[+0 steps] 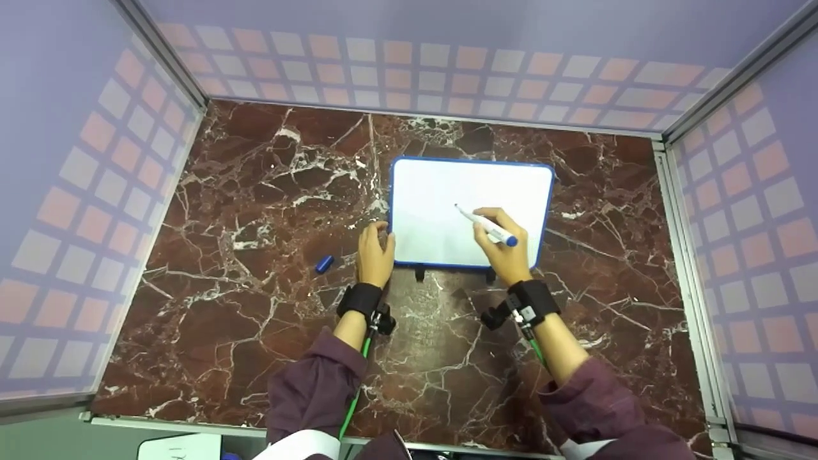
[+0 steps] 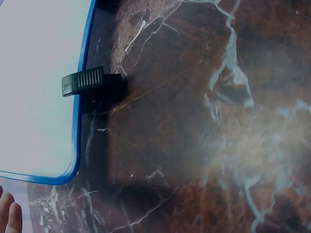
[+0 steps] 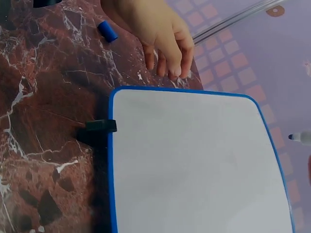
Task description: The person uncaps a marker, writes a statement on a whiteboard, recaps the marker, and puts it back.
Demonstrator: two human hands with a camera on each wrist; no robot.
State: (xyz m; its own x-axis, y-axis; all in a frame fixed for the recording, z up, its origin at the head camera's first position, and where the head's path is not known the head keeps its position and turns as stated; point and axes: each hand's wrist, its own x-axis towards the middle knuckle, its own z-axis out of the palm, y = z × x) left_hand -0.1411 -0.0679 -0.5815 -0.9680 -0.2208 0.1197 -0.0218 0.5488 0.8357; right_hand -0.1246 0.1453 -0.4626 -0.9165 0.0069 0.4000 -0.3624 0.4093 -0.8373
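Observation:
A whiteboard (image 1: 428, 214) with a blue rim sits toward the far middle of the table, its face bare of marks. My right hand (image 1: 512, 257) pinches a white marker (image 1: 487, 226) with a blue end, uncapped, its tip over the board's middle in the head view. At the right edge of the right wrist view, the marker's dark tip (image 3: 291, 137) shows. Beside the board's left edge is my left hand (image 1: 376, 257), fingers loosely bent and holding nothing; in the left wrist view only some fingertips (image 2: 14, 216) appear. A blue marker cap (image 1: 324, 264) lies left of that hand.
Black clip feet (image 2: 90, 81) stick out from the board's near edge. The brown marbled table (image 1: 255, 332) is bounded by pale panels (image 1: 447, 76) at the back and both sides. Green cables (image 1: 351, 409) run from the wrist cameras along the forearms.

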